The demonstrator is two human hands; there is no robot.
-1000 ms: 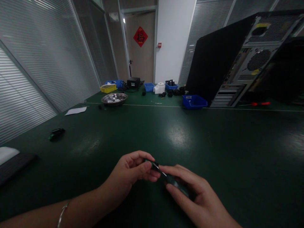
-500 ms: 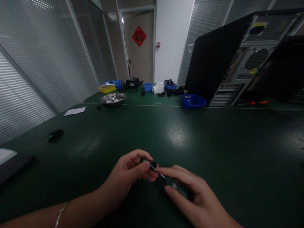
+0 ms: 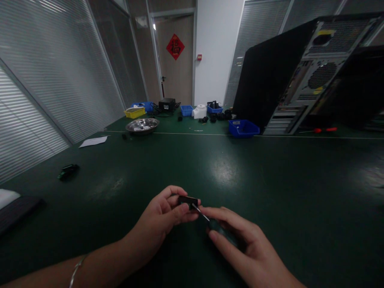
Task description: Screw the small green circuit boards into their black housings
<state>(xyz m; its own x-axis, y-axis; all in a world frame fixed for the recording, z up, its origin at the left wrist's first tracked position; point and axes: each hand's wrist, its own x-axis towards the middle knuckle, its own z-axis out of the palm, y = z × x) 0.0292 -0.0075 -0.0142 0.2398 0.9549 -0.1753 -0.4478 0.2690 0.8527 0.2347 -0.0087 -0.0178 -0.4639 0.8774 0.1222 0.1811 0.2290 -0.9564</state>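
My left hand (image 3: 163, 218) is closed on a small dark rectangular part (image 3: 188, 201), gripped between thumb and fingers over the table. Its exact kind is too small and dim to make out. In my right hand (image 3: 240, 238) lies a screwdriver (image 3: 220, 231) with a dark green handle and a thin metal shaft. The shaft slants up and left, and its tip meets the face of the dark part near its right end. My right forefinger stretches along the shaft towards the part.
The green table (image 3: 168, 160) carries a small black-and-green piece (image 3: 68, 171) at left and a paper sheet (image 3: 93, 141). Farther back are a metal dish (image 3: 142, 126), a blue bin (image 3: 244, 129) and a yellow tray (image 3: 135, 113). A computer tower (image 3: 273, 68) stands at right.
My left hand has turned the dark part so that its long face shows more. The screwdriver tip has shifted slightly up against it, and the shaft is a little steeper.
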